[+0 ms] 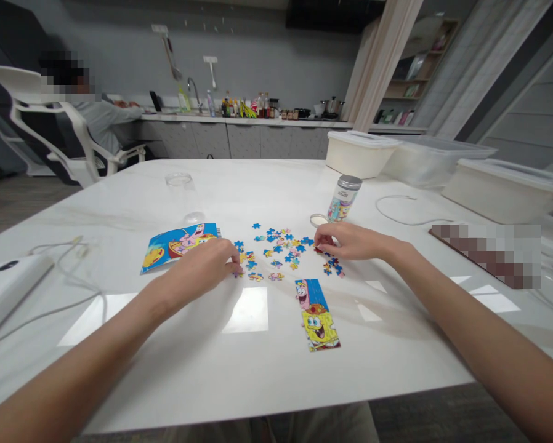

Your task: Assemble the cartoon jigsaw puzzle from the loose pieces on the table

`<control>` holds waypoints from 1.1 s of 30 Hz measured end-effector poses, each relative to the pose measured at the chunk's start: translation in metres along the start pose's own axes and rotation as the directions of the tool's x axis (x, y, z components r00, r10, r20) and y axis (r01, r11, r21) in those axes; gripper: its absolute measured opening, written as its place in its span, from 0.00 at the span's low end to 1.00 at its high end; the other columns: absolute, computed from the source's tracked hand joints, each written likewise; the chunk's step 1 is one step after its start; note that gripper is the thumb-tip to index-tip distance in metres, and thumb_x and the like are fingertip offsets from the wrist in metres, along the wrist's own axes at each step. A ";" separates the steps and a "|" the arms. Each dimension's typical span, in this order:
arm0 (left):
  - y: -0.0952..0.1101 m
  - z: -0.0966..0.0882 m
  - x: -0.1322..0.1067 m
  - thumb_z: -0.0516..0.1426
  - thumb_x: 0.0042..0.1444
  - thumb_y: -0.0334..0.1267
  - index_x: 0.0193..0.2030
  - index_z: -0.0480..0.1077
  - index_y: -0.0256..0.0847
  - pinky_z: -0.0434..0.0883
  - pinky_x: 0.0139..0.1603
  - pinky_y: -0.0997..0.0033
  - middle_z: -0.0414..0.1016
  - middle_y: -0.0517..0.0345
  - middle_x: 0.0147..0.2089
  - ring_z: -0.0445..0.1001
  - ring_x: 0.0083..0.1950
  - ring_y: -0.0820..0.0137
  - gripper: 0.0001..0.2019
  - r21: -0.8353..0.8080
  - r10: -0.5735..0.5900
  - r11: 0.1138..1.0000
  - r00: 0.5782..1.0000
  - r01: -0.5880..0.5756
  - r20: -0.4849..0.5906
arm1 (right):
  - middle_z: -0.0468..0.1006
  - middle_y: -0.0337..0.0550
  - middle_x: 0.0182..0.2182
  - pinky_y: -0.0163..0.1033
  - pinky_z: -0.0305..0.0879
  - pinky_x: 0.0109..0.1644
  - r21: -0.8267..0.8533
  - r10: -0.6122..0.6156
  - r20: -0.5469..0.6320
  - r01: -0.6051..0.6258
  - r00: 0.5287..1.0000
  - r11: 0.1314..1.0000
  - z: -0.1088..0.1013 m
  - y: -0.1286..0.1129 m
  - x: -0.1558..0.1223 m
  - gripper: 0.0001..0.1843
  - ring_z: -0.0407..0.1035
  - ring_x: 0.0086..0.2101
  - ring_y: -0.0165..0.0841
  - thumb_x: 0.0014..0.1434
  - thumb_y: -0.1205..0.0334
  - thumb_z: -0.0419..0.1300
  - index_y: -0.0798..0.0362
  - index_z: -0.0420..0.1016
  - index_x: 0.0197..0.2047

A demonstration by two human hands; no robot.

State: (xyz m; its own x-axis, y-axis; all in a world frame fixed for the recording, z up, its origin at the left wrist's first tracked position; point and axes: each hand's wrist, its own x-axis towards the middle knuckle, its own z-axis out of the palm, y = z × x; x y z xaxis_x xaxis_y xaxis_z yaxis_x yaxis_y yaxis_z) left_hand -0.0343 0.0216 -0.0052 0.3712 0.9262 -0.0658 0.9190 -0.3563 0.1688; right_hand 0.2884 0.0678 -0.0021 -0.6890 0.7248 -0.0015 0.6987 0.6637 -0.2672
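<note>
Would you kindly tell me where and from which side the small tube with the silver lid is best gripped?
Probably around the round body of the tube, below the lid, with the right hand coming from the near side: it stands upright, a white tub stands behind it and a small cap lies at its left.

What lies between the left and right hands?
Head view: a scatter of loose puzzle pieces on the table fills the stretch between the left hand and the right hand.
</note>
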 end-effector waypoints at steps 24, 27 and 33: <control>-0.008 0.003 0.000 0.53 0.56 0.33 0.41 0.76 0.45 0.68 0.43 0.68 0.77 0.54 0.42 0.74 0.46 0.63 0.11 0.001 0.035 0.999 0.999 -0.035 0.025 | 0.78 0.45 0.34 0.38 0.61 0.36 0.036 0.006 0.026 -0.007 1.000 0.999 0.002 0.001 0.001 0.08 0.68 0.32 0.33 0.59 0.64 0.55 0.54 0.74 0.38; -0.007 0.001 0.000 0.54 0.56 0.36 0.38 0.77 0.46 0.69 0.40 0.69 0.77 0.55 0.40 0.74 0.45 0.62 0.10 0.030 0.003 1.000 0.999 -0.004 0.032 | 0.78 0.45 0.34 0.38 0.61 0.36 0.036 0.008 0.029 -0.009 1.000 0.999 0.002 0.001 0.000 0.07 0.69 0.32 0.33 0.59 0.64 0.55 0.54 0.74 0.38; -0.007 0.001 0.001 0.54 0.54 0.34 0.35 0.77 0.46 0.69 0.41 0.69 0.78 0.57 0.39 0.75 0.43 0.64 0.10 0.001 0.039 0.999 0.998 -0.039 0.052 | 0.77 0.45 0.33 0.39 0.61 0.37 0.020 0.000 0.023 0.000 1.000 1.000 0.002 0.001 0.000 0.07 0.68 0.32 0.34 0.59 0.64 0.55 0.54 0.74 0.38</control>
State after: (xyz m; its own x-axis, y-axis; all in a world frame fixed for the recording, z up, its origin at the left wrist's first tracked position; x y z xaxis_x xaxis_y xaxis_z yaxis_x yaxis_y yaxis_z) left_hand -0.0405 0.0248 -0.0078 0.4132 0.9040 -0.1100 0.9039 -0.3925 0.1701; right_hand 0.2884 0.0684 -0.0048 -0.6934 0.7202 -0.0232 0.6949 0.6598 -0.2860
